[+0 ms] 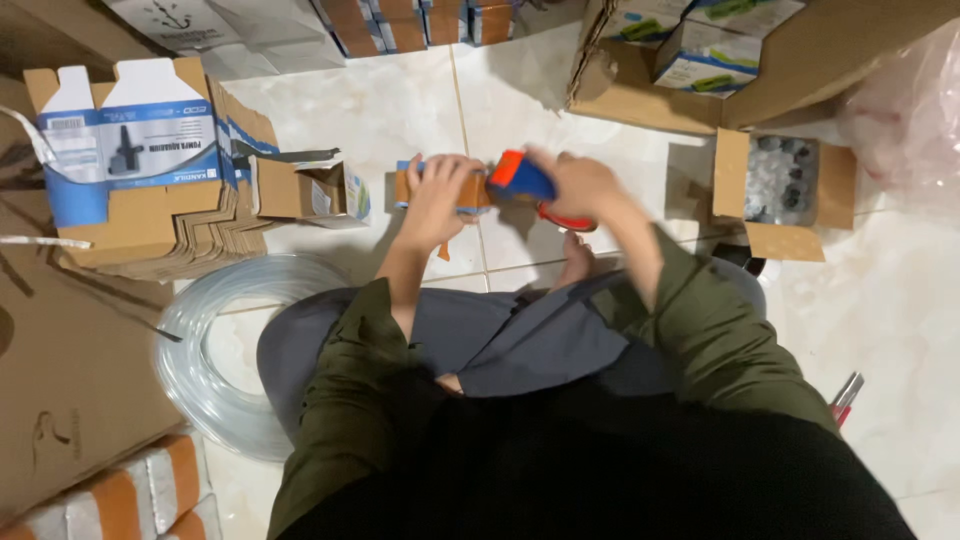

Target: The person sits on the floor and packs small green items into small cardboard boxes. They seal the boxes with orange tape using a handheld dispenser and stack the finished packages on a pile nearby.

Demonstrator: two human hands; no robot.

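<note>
— So, from the head camera, what are the hands on?

— Both meet over a small carton point(470, 190), brown with a blue and orange print, held just above the white tiled floor point(400, 110). The left hand point(437, 195) is wrapped around the carton's left end. The right hand point(583, 185) is closed on a tape dispenser point(520, 178), orange and blue, pressed against the carton's right end.

— And around them?

— To the left, a stack of flattened cartons point(140, 170) with blue and white panels, and just beside it an open small box point(310, 190). A coil of clear tubing point(215, 350) lies near the person's left knee. On the right sits an open box point(785, 190) holding dark parts in clear wrap, and above it a large brown carton point(790, 70) with packed boxes inside. A bare foot point(575, 262) shows under the right forearm.
</note>
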